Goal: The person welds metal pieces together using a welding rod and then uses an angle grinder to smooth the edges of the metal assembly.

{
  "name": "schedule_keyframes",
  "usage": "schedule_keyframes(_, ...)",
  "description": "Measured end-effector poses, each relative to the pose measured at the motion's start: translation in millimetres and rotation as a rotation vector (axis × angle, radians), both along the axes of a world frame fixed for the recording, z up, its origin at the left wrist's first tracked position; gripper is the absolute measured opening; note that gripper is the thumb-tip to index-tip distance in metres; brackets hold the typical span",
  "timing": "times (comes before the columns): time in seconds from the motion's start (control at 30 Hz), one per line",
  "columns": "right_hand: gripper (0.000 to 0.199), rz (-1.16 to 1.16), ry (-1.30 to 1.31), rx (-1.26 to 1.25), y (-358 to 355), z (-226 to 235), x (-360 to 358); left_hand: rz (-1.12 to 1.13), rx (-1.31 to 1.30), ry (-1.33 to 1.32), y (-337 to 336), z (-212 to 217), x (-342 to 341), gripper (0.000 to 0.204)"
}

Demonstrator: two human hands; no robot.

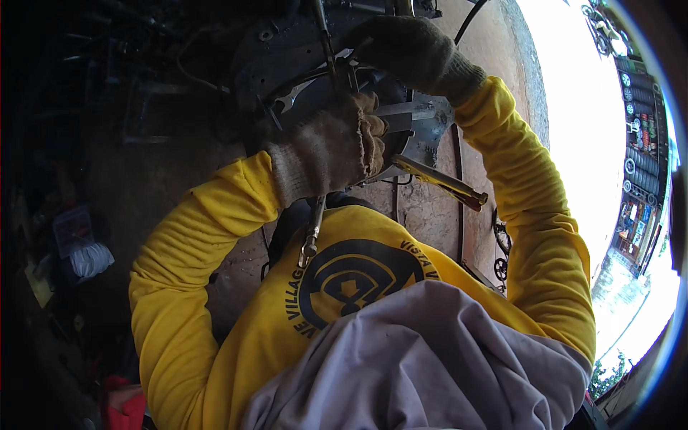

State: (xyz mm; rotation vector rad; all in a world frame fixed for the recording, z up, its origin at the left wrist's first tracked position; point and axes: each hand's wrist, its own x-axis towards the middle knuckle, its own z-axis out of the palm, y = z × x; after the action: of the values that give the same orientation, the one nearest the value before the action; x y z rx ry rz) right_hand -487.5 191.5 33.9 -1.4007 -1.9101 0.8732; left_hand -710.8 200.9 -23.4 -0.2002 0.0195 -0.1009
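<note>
Head view: left hand (331, 147) in beige knit glove clenched round slim steel wrench shank (312, 233), pointing down at chest. Right hand (412, 54), dark glove, gripping black metal assembly (287, 50) overhead. Yellow-handled tool (448, 183) wedged alongside. Wrench likely stiff, light, slick; grip mid-shank.

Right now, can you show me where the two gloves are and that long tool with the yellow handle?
Left hand glove (333, 147), head view: back of the knit glove.
Right hand glove (412, 54), head view: back of the glove.
Yellow-handled tool (441, 181), head view: middle of its handle.
</note>
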Motion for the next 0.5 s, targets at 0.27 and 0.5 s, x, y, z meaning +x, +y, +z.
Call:
schedule_keyframes(0.27,0.021,0.076,-0.197,0.211,5.3,2.9,-2.4,-0.004,0.019,0.008,2.4,0.4,-0.6,0.022)
schedule_keyframes(0.5,0.024,0.198,-0.269,0.249,10.9,17.4,8.1,-0.004,0.032,0.023,2.8,0.3,-1.2,0.023)
